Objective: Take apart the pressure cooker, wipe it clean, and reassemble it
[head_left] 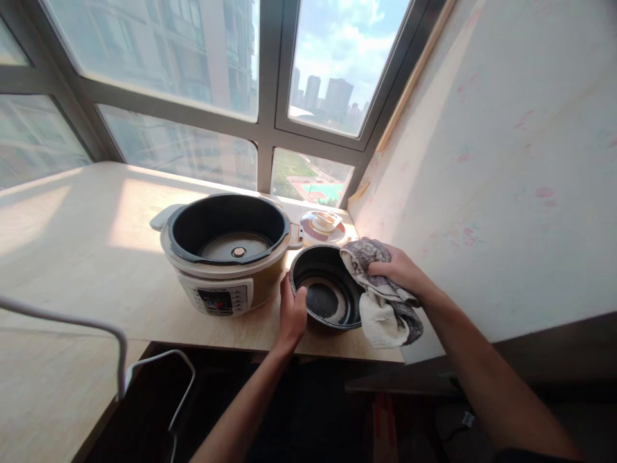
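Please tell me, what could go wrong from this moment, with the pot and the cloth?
The dark pot stands close to the counter's front edge, so a hard push could tip it off. The cloth in the right hand hangs loosely beside the pot and might catch its rim. The left hand works near the cooker, so the pot may knock against it.

The left hand (293, 310) is upright with its thumb raised apart from the fingers; the right hand (393, 267) curls its fingers inward, forearm slanting up.
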A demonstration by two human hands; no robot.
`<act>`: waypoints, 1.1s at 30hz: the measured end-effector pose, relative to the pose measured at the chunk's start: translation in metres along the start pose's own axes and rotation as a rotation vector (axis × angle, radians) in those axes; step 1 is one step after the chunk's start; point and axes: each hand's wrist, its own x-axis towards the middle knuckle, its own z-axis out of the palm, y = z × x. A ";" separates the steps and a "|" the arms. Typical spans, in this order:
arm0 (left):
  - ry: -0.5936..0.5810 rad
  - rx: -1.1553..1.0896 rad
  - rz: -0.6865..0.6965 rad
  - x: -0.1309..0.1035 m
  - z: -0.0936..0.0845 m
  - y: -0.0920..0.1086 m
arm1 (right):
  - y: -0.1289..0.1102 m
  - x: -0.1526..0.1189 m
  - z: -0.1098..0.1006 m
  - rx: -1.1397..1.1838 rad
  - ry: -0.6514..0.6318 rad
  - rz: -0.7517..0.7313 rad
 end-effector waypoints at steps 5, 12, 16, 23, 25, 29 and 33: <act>0.008 -0.057 0.014 -0.008 0.003 -0.002 | -0.021 0.030 0.071 -0.061 -0.247 -0.139; 0.062 -0.131 -0.072 -0.010 0.008 -0.007 | -0.019 0.041 0.134 -0.215 -0.504 -0.138; 0.106 -0.094 -0.028 -0.011 0.013 -0.007 | 0.011 0.040 0.144 -0.193 -0.796 -0.149; 0.078 -0.054 0.010 -0.008 0.001 -0.011 | 0.040 0.037 0.124 -0.308 -1.105 -0.071; 0.053 -0.073 -0.012 -0.005 -0.002 -0.010 | 0.043 0.037 0.109 -0.440 -1.082 -0.034; -0.032 -0.118 -0.046 0.001 -0.003 -0.006 | 0.046 0.042 0.087 -0.927 -0.837 -0.186; -0.015 -0.123 -0.070 0.004 0.000 -0.003 | 0.041 0.056 0.082 -1.212 -0.627 -0.605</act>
